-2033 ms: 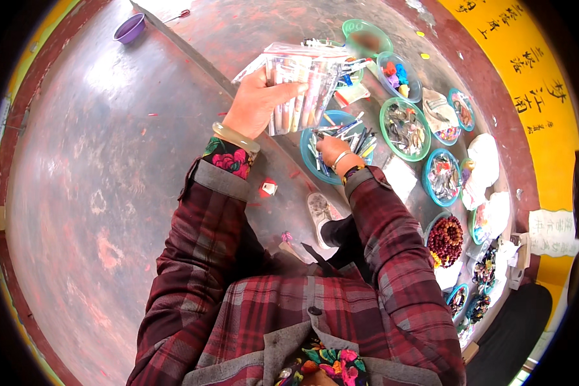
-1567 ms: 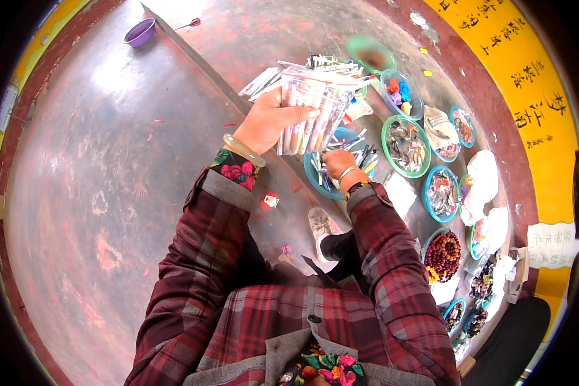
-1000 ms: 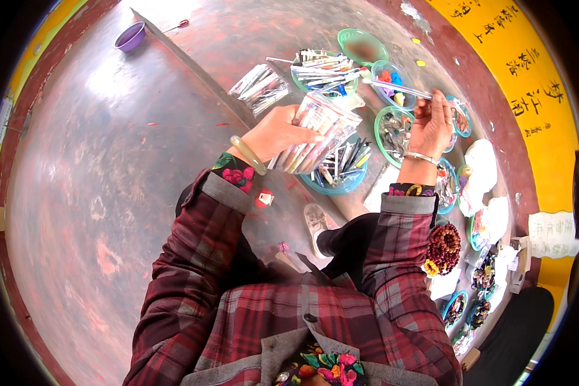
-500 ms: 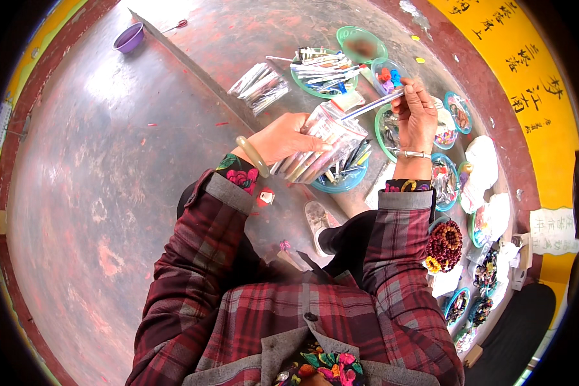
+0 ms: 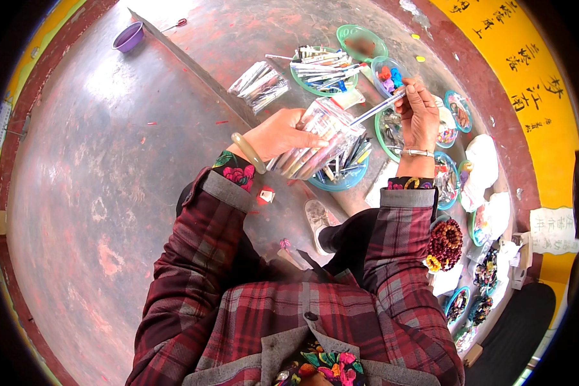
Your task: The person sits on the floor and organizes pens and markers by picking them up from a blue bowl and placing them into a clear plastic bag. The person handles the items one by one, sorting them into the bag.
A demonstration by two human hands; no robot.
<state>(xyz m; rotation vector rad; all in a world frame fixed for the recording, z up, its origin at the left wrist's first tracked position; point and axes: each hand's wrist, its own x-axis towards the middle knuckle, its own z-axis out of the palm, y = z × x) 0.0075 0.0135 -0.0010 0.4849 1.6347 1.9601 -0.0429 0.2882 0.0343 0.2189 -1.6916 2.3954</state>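
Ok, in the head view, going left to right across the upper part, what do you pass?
Purple bowl → loose clear packets on the floor → left hand holding a bundle of clear packets → right hand pinching a thin stick → white bag.

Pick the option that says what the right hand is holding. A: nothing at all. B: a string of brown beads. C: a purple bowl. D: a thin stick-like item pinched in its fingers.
D: the right hand pinches a thin stick-like item that points toward the bundle of clear packets gripped by the left hand.
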